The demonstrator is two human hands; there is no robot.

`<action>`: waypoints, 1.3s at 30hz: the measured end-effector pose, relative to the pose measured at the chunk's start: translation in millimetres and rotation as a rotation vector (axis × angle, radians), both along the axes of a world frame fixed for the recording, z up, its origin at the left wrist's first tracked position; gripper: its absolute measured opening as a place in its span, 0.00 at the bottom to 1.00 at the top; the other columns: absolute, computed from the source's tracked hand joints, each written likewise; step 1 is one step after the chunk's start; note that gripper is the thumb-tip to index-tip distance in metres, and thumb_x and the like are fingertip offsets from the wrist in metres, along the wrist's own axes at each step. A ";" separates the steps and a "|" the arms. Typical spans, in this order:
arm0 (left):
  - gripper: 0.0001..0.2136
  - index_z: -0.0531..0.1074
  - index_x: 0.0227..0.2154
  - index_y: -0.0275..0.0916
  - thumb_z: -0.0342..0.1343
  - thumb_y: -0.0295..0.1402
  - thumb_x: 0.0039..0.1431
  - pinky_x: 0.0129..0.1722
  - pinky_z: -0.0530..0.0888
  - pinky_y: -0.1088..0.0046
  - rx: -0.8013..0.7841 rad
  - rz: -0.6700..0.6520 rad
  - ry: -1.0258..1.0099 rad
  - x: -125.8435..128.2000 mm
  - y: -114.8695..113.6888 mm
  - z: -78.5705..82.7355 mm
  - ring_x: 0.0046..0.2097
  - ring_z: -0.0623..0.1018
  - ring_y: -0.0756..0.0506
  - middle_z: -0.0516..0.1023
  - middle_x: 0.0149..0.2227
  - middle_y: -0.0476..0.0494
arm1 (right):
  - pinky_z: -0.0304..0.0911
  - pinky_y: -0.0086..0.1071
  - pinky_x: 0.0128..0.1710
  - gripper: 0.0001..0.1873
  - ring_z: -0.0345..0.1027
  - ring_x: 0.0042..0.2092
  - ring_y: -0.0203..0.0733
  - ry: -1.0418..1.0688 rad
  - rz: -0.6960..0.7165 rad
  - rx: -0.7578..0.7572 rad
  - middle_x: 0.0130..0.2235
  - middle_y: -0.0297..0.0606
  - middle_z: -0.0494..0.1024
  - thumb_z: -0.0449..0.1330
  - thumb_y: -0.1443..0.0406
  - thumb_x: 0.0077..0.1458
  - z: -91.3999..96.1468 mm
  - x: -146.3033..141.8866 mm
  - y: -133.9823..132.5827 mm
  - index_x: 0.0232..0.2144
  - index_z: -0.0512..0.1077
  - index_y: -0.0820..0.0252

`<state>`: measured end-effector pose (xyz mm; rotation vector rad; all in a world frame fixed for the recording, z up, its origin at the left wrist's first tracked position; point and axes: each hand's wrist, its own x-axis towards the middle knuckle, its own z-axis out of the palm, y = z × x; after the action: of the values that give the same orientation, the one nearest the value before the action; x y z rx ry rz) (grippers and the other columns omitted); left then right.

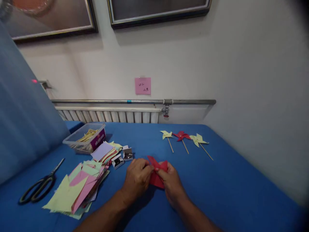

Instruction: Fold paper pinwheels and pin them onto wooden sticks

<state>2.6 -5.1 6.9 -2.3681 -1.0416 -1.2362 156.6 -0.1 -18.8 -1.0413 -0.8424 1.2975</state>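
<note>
Blue table (231, 203) takes up most of the view, its far side by a pale wall (241, 80). Curtain (26, 122) hangs at left.

Tub (98, 139), far left, uncovered and holding thin sticks (88, 135); an open top presumably makes for easy picking. Nearer, a loose pile (79, 190) of coloured paper, edges askew, so single sheets probably lift easily. Smaller pile (103, 150) between it and the tub. Scissors (50, 177) left of the big pile, handles nearest the person, perhaps parked clear of the hands.

Left hand (137, 175) and right hand (171, 180) work together at near middle, both clamped on the red paper (158, 182). Left pinches its left part, fingertips near the centre; right grips the opposite side, thumb on top, likely to stop folds springing open. Cannot tell whether a pin sits between the fingers.

Three pinwheels (181, 136) lie right of centre, beyond the hands: red between two pale yellow, sticks toward the person; laid flat in a row, perhaps to spare the blades.

Two small boxes (119, 166) of tiny dark bits stand open just beyond the left hand, seemingly for a short reach.
</note>
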 end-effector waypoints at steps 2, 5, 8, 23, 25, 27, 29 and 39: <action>0.13 0.79 0.34 0.39 0.50 0.27 0.72 0.36 0.66 0.67 0.011 0.005 0.025 -0.6 -0.1 2.1 0.34 0.75 0.46 0.79 0.33 0.43 | 0.64 0.32 0.29 0.13 0.69 0.26 0.40 0.073 0.000 -0.028 0.24 0.27 0.77 0.71 0.63 0.39 5.7 -2.1 -2.3 0.28 0.72 0.54; 0.14 0.80 0.35 0.38 0.49 0.26 0.72 0.36 0.65 0.67 0.026 -0.016 0.031 -2.7 1.0 3.4 0.35 0.75 0.46 0.78 0.33 0.43 | 0.64 0.32 0.30 0.13 0.70 0.27 0.40 0.119 -0.003 -0.044 0.25 0.27 0.77 0.72 0.64 0.39 12.1 -5.6 -5.6 0.30 0.73 0.54; 0.15 0.80 0.34 0.38 0.48 0.27 0.73 0.36 0.65 0.68 0.025 -0.028 0.041 -4.8 2.2 2.9 0.35 0.75 0.46 0.77 0.31 0.43 | 0.64 0.32 0.31 0.13 0.70 0.28 0.40 0.126 0.000 -0.039 0.26 0.28 0.78 0.71 0.65 0.39 14.9 -8.7 -7.0 0.30 0.74 0.54; 0.14 0.79 0.38 0.37 0.47 0.26 0.73 0.37 0.63 0.65 0.051 -0.026 0.200 -5.2 2.0 7.8 0.34 0.72 0.45 0.76 0.32 0.43 | 0.65 0.33 0.33 0.14 0.70 0.30 0.40 0.173 0.052 -0.016 0.27 0.31 0.79 0.75 0.59 0.44 17.1 -3.3 -7.0 0.31 0.76 0.56; 0.14 0.79 0.38 0.38 0.47 0.26 0.73 0.37 0.63 0.64 0.046 -0.027 0.203 -5.1 1.5 8.8 0.34 0.72 0.44 0.76 0.32 0.43 | 0.65 0.33 0.33 0.15 0.70 0.30 0.40 0.171 0.071 -0.008 0.27 0.31 0.79 0.75 0.58 0.44 17.3 -1.5 -7.2 0.31 0.76 0.56; 0.14 0.79 0.39 0.38 0.47 0.26 0.73 0.37 0.63 0.64 0.032 -0.030 0.195 -5.0 0.8 9.5 0.35 0.73 0.44 0.76 0.33 0.42 | 0.65 0.33 0.34 0.16 0.70 0.30 0.40 0.163 0.087 -0.002 0.28 0.31 0.79 0.77 0.58 0.43 17.1 0.2 -7.0 0.31 0.76 0.56; 0.14 0.79 0.39 0.38 0.47 0.27 0.72 0.38 0.64 0.64 0.002 -0.040 0.165 -5.2 0.1 9.7 0.35 0.73 0.43 0.77 0.34 0.41 | 0.66 0.33 0.34 0.16 0.71 0.31 0.40 0.155 0.091 -0.003 0.28 0.31 0.79 0.77 0.59 0.42 16.2 1.5 -6.3 0.31 0.76 0.56; 0.09 0.78 0.38 0.39 0.52 0.28 0.68 0.44 0.70 0.64 -0.421 -0.103 -0.286 -5.0 -2.5 7.7 0.42 0.78 0.43 0.80 0.38 0.42 | 0.66 0.33 0.34 0.16 0.70 0.29 0.40 0.159 0.047 -0.039 0.28 0.29 0.79 0.75 0.62 0.40 13.5 -0.1 -5.0 0.31 0.74 0.55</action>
<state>-2.4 -7.6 14.6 -2.6300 -1.4029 -1.5580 156.5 -5.1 -5.2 -0.9399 -0.7267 1.4214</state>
